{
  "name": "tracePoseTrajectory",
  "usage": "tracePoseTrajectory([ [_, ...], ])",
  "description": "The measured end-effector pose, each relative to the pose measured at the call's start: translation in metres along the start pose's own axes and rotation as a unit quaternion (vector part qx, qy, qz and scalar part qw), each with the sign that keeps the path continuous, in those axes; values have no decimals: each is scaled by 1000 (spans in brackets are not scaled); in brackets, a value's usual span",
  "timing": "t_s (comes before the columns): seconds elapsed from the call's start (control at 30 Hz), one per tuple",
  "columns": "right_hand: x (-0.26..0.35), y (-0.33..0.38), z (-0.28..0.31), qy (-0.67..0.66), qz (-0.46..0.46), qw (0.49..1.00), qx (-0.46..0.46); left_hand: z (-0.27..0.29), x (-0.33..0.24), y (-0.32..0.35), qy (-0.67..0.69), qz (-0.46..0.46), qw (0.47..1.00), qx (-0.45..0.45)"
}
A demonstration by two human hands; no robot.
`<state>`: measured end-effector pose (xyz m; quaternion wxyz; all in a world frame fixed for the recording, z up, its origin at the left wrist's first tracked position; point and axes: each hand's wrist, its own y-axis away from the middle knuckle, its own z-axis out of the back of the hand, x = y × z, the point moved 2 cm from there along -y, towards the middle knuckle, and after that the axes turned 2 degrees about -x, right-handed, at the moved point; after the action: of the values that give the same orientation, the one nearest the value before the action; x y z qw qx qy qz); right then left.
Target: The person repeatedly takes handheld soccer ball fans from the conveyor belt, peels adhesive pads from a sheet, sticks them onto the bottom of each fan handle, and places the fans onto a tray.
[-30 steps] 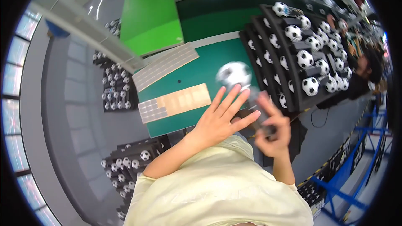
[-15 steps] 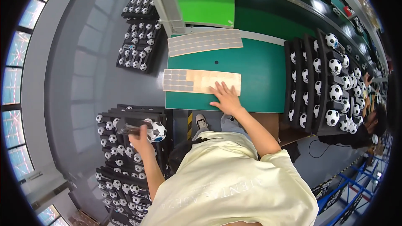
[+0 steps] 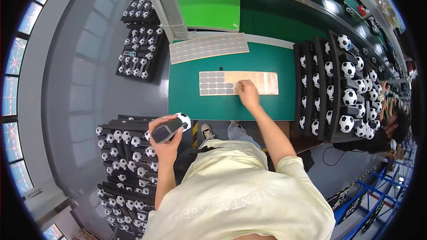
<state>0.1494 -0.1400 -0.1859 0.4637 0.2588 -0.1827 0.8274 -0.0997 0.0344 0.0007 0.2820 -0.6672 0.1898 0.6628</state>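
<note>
Sheet (image 3: 263, 82) farther right, under right hand (image 3: 247, 92) (ball-ended piece (image 3: 166, 131) in left hand (image 3: 166, 149))

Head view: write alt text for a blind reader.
A person's left hand holds a black item with a black-and-white soccer ball at one end; the right hand is over a tan rectangular sheet with grey rectangles on a green table. Black trays of balls flank the table.

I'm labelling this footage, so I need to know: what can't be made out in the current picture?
Whether the right hand grips anything at the sheet, head view: its own fingers hide that.
Far side of the piece in the left hand, head view: hidden by the piece itself.
What the co-worker handles, head view: too small and distant.
</note>
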Motion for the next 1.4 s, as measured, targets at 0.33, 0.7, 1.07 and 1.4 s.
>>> tracePoseTrajectory([
  [0.33,37,-7,-31,-17,-122,987,-102,-23,-10,-6,12,-49,998,23],
  [0.7,-4,-22,-49,19,-12,999,-29,123,-44,35,-124,-141,930,-318],
  [1.07,-57,-68,-47,-174,-194,927,269,166,-50,176,-182,40,803,-566],
  [1.4,117,-32,97,-482,-183,777,363,22,-31,92,-21,49,960,-275],
])
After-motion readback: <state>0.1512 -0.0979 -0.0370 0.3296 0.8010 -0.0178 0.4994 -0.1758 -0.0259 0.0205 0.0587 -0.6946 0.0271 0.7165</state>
